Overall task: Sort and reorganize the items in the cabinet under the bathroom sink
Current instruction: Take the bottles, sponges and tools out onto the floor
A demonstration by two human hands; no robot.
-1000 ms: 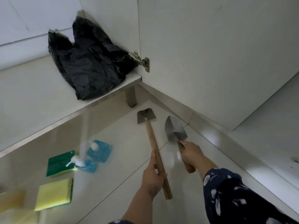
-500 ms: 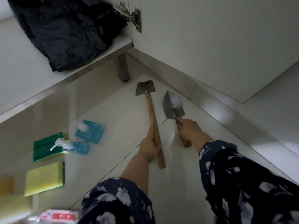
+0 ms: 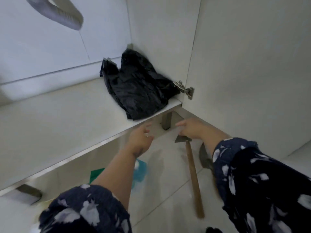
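Currently both hands are off the tools and reaching up-forward toward the black plastic bag [image 3: 138, 91], which I take to be the next item to sort. Bag sits crumpled on the cabinet floor [image 3: 50, 118], in the back right corner by the door hinge [image 3: 184, 89], ahead of and above both hands, roughly centred between them. Its long axis runs from the back corner toward the shelf's front edge, with the near end overhanging that edge slightly. Left hand [image 3: 140, 140] is fingers spread and relaxed, holding nothing, just below the front edge and left of the bag's near end. Right hand [image 3: 189, 130] is also empty, palm down, fingers extended toward the cabinet leg [image 3: 165, 121], right of the bag's near end; motion blur hides the fingertips. Hands are apart, neither touching the bag, and about equally near to it. Small hoe [image 3: 191, 167] lies on the floor tiles directly under the right wrist, handle pointing back toward the body; trowel blade [image 3: 204, 158] is beside it, mostly hidden by the right sleeve. Likely a two-hand gather.
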